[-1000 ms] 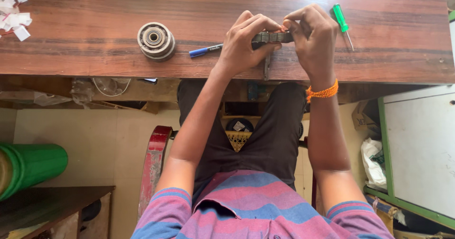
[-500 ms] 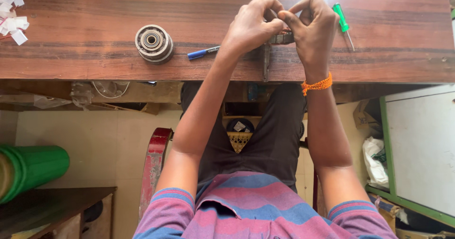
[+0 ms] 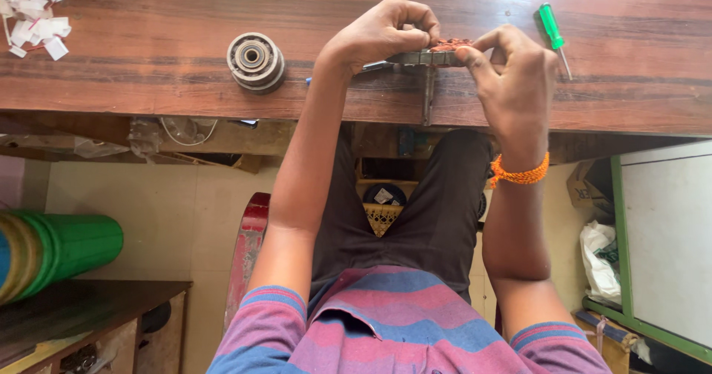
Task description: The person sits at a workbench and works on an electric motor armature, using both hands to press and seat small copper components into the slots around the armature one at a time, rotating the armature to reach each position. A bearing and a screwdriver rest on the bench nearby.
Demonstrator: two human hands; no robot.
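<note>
Left hand: left hand (image 3: 382, 37) is curled into a loose fist over the left end of the metal part (image 3: 424, 57); fingertips pinch it from above; forearm runs down toward the striped shirt (image 3: 400, 322).
Right hand: right hand (image 3: 512, 77) grips the right end of the same part; thumb and forefinger are closed on it; an orange thread band (image 3: 519, 174) circles the wrist.
Hands together: both hands meet on the one part, knuckles near each other, neither hand free.
Metal part: a flat grey piece with reddish windings showing on top between the fingers; it sits at the near edge of the wooden table (image 3: 148, 63), held just above or on the surface; which of the two cannot be told.
Round part: a grey ring-shaped component (image 3: 255, 61) lies flat on the table, well apart to the left of the left hand.
Screwdriver: a green-handled screwdriver (image 3: 552, 29) lies on the table just beyond the right hand, not touched.
Pen: a blue tip (image 3: 309, 81) shows by the left wrist; the rest is hidden.
Paper scraps: white pieces (image 3: 33, 18) are heaped at the far left corner of the table.
Floor area: a green cylinder (image 3: 67, 248) lies on its side at the left; a woven basket (image 3: 386, 214) sits under the table between the knees.
</note>
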